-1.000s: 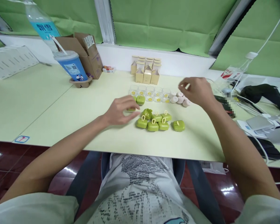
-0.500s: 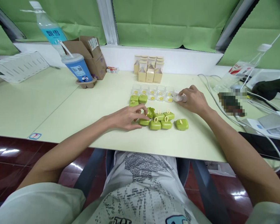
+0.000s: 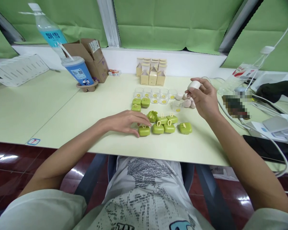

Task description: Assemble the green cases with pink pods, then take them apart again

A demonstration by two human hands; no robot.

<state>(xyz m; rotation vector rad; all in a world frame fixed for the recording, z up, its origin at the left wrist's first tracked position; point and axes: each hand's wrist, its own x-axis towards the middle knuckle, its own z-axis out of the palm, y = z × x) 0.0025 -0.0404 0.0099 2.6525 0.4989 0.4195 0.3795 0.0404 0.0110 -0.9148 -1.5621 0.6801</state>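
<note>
Right hand point(image 3: 204, 99) up off the table point(image 3: 62, 111), fingertips pinching a pale egg-shaped piece point(image 3: 194, 85) clear of its mates at the far right; left hand point(image 3: 124, 121) lies flat, fingers loose, steadying the nearest green case point(image 3: 144, 130) in the near row.

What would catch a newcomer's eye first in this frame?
The cluster of green cases at the middle of the pale table, with the left hand resting flat against the nearest one. Next, the right hand raised above the table, pinching a small pale rounded piece in its fingertips. Behind them stand a row of clear cups and small tan boxes.
</note>
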